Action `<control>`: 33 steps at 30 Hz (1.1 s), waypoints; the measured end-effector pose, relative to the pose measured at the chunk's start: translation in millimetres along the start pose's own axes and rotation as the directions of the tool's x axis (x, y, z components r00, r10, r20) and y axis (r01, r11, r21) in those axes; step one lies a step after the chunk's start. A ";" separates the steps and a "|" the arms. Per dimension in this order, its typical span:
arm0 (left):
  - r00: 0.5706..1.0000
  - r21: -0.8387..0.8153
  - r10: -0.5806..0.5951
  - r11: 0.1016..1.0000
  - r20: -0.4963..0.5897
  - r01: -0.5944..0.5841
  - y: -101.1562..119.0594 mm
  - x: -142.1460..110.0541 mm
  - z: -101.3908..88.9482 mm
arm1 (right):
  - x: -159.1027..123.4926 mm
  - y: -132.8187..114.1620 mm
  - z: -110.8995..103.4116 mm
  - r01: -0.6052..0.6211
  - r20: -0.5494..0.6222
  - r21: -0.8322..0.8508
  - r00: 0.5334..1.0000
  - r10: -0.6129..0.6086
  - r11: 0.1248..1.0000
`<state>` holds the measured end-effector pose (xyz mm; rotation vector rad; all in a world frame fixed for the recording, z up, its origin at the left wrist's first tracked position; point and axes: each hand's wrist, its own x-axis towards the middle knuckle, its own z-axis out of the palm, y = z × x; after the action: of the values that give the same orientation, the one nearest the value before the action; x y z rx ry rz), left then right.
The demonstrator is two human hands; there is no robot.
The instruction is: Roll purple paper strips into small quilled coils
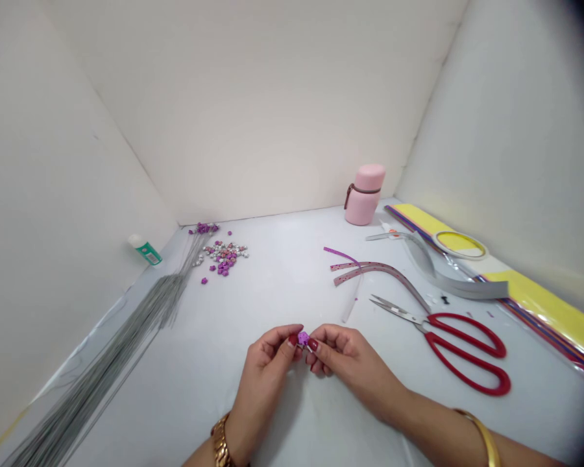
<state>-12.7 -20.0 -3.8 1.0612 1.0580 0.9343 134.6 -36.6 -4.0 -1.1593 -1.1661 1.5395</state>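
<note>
On the counter (282, 285), to the left of the red-handled scissors (421, 319), a small purple piece (303, 338) is pinched between thumb and fingers by both the left hand (271, 357) and the right hand (343, 350). Its edges are covered by the thumbs, so its full outline cannot be made out. Far left of the scissors, a bundle of grey wires (126, 344) is cut off by the frame. Just beyond the scissors, a tiny black object (445, 300) cannot be identified; to their right, a yellow-topped pack (540, 295) is blurred towards its near end.
</note>
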 end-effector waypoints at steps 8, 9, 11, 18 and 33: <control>0.996 -0.014 0.049 0.999 0.080 -0.048 -3.5 3.2 -1.4 | 0.6 2.3 -1.0 -0.039 -0.006 0.056 0.999 0.039 0.998; 0.996 -0.008 0.044 0.999 0.079 -0.044 -3.5 3.3 -1.6 | 0.4 2.1 -1.1 -0.039 -0.003 0.055 0.999 0.039 0.998; 0.997 -0.001 0.025 1.000 0.075 -0.025 -3.0 3.2 -1.6 | 0.0 1.9 -1.4 -0.037 -0.004 0.055 0.999 0.037 0.998; 1.000 0.021 -0.009 1.000 0.009 0.009 -1.2 1.5 -0.4 | -0.7 3.2 -1.0 -0.032 0.005 0.034 0.999 0.032 0.999; 0.998 0.072 0.032 0.997 -0.050 -0.028 -2.2 1.6 -0.2 | -1.7 -0.4 1.7 0.015 -0.011 -0.079 1.000 -0.016 0.997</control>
<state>-12.4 -18.9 -6.3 1.1201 1.1277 0.9579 133.3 -38.5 -3.1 -1.2070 -1.2352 1.4850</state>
